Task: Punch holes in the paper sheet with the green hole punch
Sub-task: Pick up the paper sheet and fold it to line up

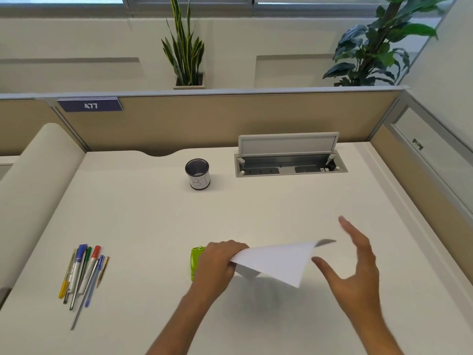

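Fingers of the left hand (220,262) pinch one corner of the paper sheet (276,265), holding it lifted and curled above the bench (256,208), while the right hand (358,267) hangs just beside the sheet's other edge, fingers spread and holding nothing. Partly hidden behind the left knuckles lies the green hole punch (195,262). Well left of them lies a bunch of pens (83,272). Farther beyond the fingers stands a pen cup (197,174).

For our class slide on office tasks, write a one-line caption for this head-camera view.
Left hand lifts a paper sheet beside the green hole punch; right hand hovers open.
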